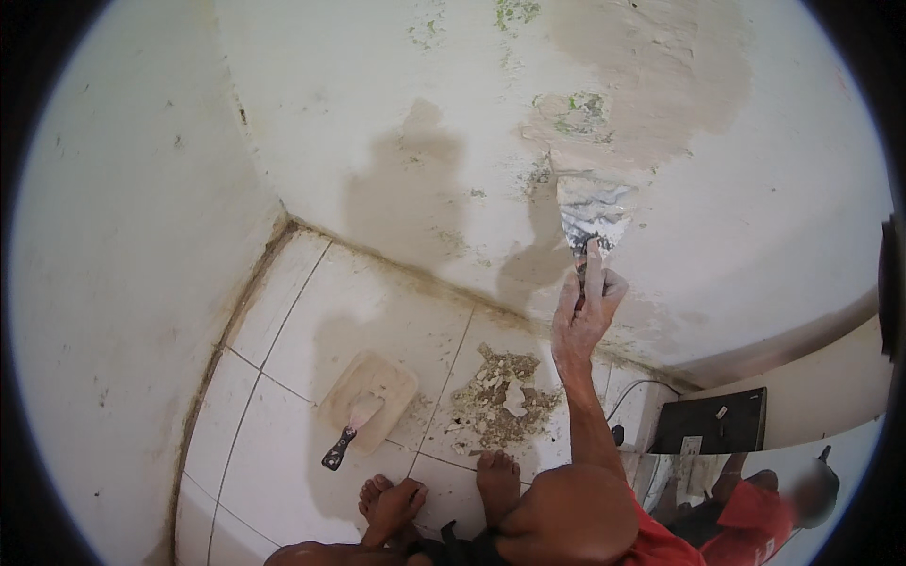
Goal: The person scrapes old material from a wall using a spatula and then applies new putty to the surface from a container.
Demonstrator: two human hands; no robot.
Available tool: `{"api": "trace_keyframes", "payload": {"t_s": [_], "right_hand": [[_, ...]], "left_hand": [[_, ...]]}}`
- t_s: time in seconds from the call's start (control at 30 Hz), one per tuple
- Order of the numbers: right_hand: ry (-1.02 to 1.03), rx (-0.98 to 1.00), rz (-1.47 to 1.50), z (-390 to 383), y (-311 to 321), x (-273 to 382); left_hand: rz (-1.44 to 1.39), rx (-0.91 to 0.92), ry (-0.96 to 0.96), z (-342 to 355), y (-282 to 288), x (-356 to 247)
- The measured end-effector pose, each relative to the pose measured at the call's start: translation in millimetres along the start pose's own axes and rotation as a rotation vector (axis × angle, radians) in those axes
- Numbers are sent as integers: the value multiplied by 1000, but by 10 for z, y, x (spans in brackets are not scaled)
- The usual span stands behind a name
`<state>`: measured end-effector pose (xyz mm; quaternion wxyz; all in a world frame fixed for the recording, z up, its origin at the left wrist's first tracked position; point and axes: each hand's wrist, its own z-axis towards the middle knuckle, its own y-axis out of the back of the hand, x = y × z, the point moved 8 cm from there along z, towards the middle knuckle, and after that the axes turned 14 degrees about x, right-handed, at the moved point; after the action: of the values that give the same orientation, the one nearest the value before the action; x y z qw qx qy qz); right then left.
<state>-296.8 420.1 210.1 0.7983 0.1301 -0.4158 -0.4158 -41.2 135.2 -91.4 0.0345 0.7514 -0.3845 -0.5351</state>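
My right hand [587, 316] is closed round the dark handle of a wide putty knife [596, 209], with one finger stretched along it toward the blade. Whitish paste coats the blade, which is against the wall [453, 179] at the lower end of a damp, beige patch [651, 85]. Pale smears cover the fingers. Low down, my left hand [398, 505] rests over my left foot, its fingers mostly hidden. A second, narrower putty knife [340, 447] leans in a shallow pale tray [406, 382], its black speckled handle sticking out over the rim.
Flaked plaster debris [510, 401] lies heaped on the white floor tiles [274, 439] beside the tray. Two walls meet at a stained corner [288, 222]. At right are a black flat panel [746, 420], a cable [642, 383] and a shiny surface reflecting a person in red.
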Motion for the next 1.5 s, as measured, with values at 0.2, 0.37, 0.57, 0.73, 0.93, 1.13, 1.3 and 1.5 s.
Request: {"api": "trace_keyframes", "payload": {"t_s": [0.2,0.37,0.57,0.73,0.93,1.13,1.3,1.5], "right_hand": [[3,-56,-46,89,-542,-168],[-64,131,-308,-55,-1065,-362],[-41,204,-269,-467,-970,-674],[15,150,-137,-382,-598,-423],[71,-194,64,201,-346,56],[-50,-11,-41,386,-884,33],[-112,197,-36,29,-1218,-192],[19,111,-38,-281,-685,-323]], "left_hand": [[87,30,-32,20,-15,47],[4,84,77,17,-30,59],[-28,96,59,61,-117,114],[61,31,-20,64,-100,136],[43,45,2,51,-111,209],[-9,41,-22,39,-14,-8],[-29,7,-37,40,-117,284],[141,68,43,62,-36,1]]}}
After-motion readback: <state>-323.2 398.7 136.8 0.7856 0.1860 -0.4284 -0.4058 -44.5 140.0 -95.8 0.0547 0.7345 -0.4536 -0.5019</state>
